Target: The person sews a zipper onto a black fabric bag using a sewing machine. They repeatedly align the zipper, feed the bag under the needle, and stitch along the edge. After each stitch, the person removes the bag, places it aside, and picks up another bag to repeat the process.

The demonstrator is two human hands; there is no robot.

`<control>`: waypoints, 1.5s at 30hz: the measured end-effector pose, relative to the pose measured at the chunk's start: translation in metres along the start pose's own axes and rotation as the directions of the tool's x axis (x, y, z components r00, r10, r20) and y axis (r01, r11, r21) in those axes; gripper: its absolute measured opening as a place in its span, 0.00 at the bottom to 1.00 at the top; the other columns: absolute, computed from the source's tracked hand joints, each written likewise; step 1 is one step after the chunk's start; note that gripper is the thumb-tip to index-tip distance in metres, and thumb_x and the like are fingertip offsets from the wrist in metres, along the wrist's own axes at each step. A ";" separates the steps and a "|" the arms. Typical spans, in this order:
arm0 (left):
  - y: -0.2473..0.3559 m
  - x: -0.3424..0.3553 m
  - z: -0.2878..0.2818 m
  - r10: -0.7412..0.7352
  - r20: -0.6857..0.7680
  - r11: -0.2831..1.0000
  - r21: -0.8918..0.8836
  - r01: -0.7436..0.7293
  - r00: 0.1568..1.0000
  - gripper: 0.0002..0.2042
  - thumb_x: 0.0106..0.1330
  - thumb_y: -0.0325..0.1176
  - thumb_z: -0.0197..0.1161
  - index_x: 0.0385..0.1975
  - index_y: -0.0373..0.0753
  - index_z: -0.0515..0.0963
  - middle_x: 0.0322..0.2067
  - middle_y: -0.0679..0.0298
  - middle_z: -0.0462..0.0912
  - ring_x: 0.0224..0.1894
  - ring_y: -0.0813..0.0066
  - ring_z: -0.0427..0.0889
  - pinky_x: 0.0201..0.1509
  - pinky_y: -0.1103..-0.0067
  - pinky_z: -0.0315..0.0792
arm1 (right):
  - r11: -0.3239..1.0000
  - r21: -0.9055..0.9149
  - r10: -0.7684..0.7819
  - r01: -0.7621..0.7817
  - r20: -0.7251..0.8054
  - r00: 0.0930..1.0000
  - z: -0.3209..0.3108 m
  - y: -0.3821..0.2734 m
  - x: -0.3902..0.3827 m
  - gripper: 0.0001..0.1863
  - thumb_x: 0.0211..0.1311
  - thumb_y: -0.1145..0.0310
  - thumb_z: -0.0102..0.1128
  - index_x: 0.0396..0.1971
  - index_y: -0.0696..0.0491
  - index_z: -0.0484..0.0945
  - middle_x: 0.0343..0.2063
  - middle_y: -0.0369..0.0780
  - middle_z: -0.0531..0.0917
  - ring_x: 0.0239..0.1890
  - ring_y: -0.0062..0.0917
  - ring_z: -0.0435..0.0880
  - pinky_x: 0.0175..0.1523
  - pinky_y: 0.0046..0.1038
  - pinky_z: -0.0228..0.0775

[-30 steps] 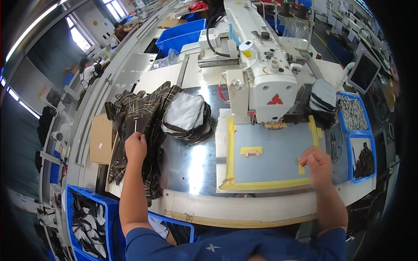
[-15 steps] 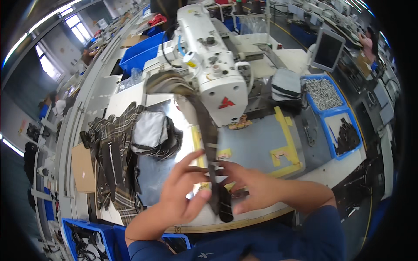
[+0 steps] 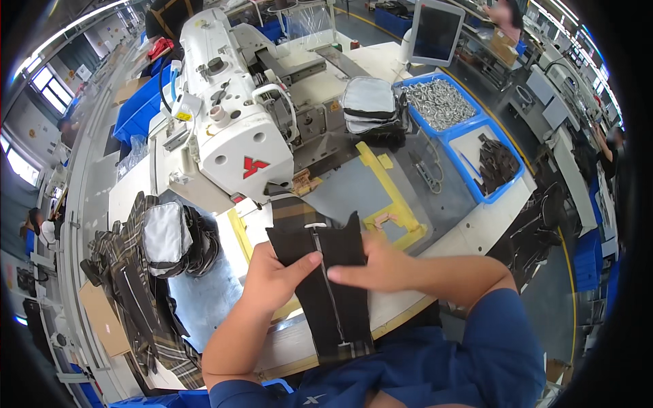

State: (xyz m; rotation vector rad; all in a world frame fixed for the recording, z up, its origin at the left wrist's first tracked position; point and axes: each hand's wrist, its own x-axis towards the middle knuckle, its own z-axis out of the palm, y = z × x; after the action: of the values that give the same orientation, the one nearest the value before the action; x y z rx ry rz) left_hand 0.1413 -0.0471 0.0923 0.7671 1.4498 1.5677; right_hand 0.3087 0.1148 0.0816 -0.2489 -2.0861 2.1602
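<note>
My left fingers (image 3: 305, 264) and right fingers (image 3: 350, 275) grasp a dark strip (image 3: 352, 306), zip (image 3: 330, 299) already in; plaid pieces (image 3: 115, 248) lie unheld.

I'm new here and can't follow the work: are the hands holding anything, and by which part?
A dark fabric piece with a zipper, held by its two long sides: left hand on the left, right hand on the right.

Bright indoor light; daylight through 2 windows (image 3: 52, 88) at left, strip lights (image 3: 75, 25) overhead. Glare on metal surface (image 3: 197, 299). Right fingers (image 3: 375, 246) slightly motion-blurred. Fisheye bends edges, background soft, rim black.
</note>
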 end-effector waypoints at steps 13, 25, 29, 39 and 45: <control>-0.008 -0.010 -0.004 0.095 0.020 0.990 0.100 -0.097 0.995 0.14 0.65 0.23 0.78 0.49 0.31 0.86 0.41 0.62 0.92 0.42 0.78 0.87 0.49 0.77 0.82 | 0.992 0.108 0.050 -0.067 0.151 0.987 -0.038 -0.044 0.055 0.30 0.59 0.66 0.82 0.59 0.59 0.81 0.48 0.39 0.89 0.51 0.22 0.84 0.58 0.30 0.77; -0.011 -0.013 -0.005 0.373 0.216 0.789 0.437 -0.431 0.902 0.16 0.57 0.24 0.84 0.44 0.31 0.88 0.41 0.56 0.91 0.39 0.68 0.91 0.46 0.75 0.83 | 0.950 -0.075 0.313 -0.304 0.207 0.927 -0.042 -0.053 0.060 0.29 0.55 0.63 0.85 0.54 0.58 0.83 0.44 0.38 0.89 0.45 0.21 0.86 0.51 0.28 0.79; -0.007 -0.017 -0.002 0.271 0.141 0.866 0.397 -0.305 0.952 0.16 0.56 0.24 0.84 0.43 0.32 0.88 0.41 0.53 0.91 0.40 0.63 0.92 0.47 0.74 0.84 | 0.976 0.047 0.186 -0.211 0.315 0.931 -0.040 -0.040 0.057 0.26 0.58 0.60 0.84 0.52 0.57 0.84 0.38 0.36 0.90 0.37 0.19 0.86 0.39 0.26 0.79; 0.003 -0.021 -0.012 0.535 0.316 0.389 0.731 -0.560 0.783 0.20 0.48 0.26 0.85 0.42 0.36 0.87 0.42 0.54 0.90 0.42 0.58 0.89 0.46 0.69 0.81 | 0.960 -0.092 0.279 -0.264 0.269 0.922 -0.030 -0.043 0.049 0.23 0.58 0.62 0.77 0.52 0.56 0.85 0.36 0.41 0.90 0.38 0.29 0.87 0.49 0.34 0.79; -0.017 -0.050 -0.017 0.792 0.339 -0.018 0.845 -0.535 0.508 0.24 0.52 0.27 0.80 0.49 0.51 0.81 0.45 0.69 0.79 0.51 0.63 0.75 0.57 0.64 0.71 | 0.977 -0.210 0.007 0.047 0.250 0.968 -0.025 -0.038 0.047 0.26 0.59 0.60 0.80 0.52 0.58 0.83 0.42 0.46 0.89 0.43 0.33 0.87 0.51 0.35 0.79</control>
State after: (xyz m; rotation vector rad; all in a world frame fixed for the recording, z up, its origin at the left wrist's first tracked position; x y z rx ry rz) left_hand 0.1521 -0.1001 0.0785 2.3803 2.3709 1.3746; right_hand 0.2671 0.1507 0.1173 0.0282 -2.4506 2.0459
